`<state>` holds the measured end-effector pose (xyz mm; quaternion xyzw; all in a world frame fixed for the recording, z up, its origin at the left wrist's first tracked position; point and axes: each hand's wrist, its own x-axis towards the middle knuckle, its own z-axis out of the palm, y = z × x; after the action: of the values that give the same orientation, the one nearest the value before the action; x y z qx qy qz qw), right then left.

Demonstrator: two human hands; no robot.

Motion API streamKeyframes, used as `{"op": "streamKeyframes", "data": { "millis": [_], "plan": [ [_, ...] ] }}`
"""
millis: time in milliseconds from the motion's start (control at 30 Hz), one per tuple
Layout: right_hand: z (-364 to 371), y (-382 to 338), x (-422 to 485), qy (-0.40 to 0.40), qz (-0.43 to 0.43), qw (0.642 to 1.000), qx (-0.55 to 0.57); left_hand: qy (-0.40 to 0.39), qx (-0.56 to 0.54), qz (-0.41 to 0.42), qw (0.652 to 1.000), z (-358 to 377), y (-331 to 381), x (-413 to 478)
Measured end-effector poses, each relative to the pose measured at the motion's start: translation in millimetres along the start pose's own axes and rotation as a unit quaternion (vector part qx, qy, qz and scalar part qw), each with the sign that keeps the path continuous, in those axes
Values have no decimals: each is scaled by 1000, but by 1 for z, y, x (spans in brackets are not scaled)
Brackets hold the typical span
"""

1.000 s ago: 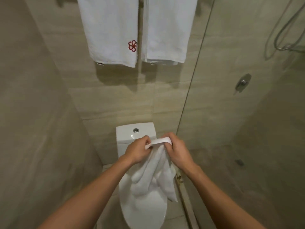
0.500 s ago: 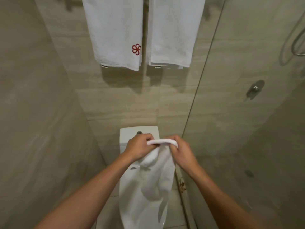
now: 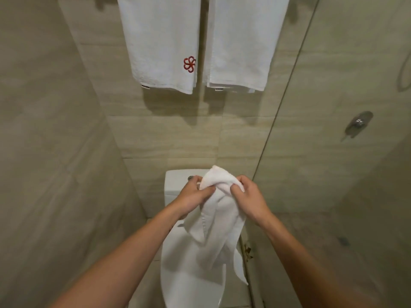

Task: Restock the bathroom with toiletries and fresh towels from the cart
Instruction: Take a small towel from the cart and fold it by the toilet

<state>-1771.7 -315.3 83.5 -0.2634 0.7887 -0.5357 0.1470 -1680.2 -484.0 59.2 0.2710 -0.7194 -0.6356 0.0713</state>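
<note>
A small white towel hangs bunched from both my hands above the toilet. My left hand grips its top edge on the left, and my right hand pinches it on the right. The towel's top rises in a hump between the hands, and its lower part dangles over the toilet lid. Two larger white towels hang side by side on the back wall: the left towel bears a red flower emblem, the right towel is plain.
A white toilet with a closed lid stands directly below my hands. A glass shower partition runs along the right, with a metal shower valve behind it. Beige tiled walls close in on the left and at the back.
My hands have come closer together, so the flat stretched top edge of the small towel now bulges up into a hump. The view has tilted down slightly.
</note>
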Motion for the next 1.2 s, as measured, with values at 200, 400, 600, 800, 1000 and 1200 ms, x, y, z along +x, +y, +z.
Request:
{"op": "streamKeyframes", "data": {
  "millis": [200, 400, 600, 800, 1000, 1200],
  "plan": [
    [-5, -4, 5, 29, 66, 996, 61, -183, 64, -46, 980, 17, -28, -5],
    [-23, 6, 2, 0, 70, 997, 9, 1, 68, -9, 998, 21, -15, 3],
    [-25, 11, -8, -46, 32, 998, 4, 32, -8, 49, 998, 23, 23, 13],
    [-12, 2, -11, 27, -60, 997, 41, 63, -154, -1, 986, 34, 52, 15],
    [4, -5, -12, -8, -34, 990, 136, 78, -163, -5, 984, 36, 66, 11],
    [3, -3, -5, -13, -8, 994, 111, -10, -174, 0, 985, 24, 64, 0]
  ]
}}
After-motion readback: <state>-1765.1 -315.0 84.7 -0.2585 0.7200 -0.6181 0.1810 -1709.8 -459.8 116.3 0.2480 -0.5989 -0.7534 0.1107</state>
